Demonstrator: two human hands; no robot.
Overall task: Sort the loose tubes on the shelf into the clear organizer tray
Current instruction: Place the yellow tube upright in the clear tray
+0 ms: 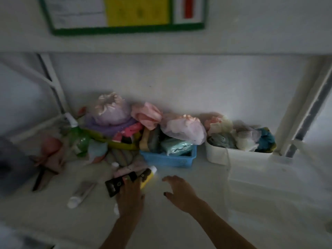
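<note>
My left hand (129, 196) rests on a cluster of tubes at the shelf's middle front, its fingers over a black tube (116, 185) and a yellow tube with a white cap (147, 175). A pinkish tube (125, 170) lies just behind them. One white tube (81, 194) lies loose to the left, apart from the hand. My right hand (179, 191) hovers to the right with fingers spread and nothing in it. The frame is dim and blurred, and I cannot make out a clear organizer tray.
Along the back wall stand a blue basket (170, 159), a white bin (217, 156) and a yellow-green basket (124, 143), all stuffed with cloth and bags. A green bottle (79, 137) and pink items sit at the left. A white cord (229, 168) hangs at the right.
</note>
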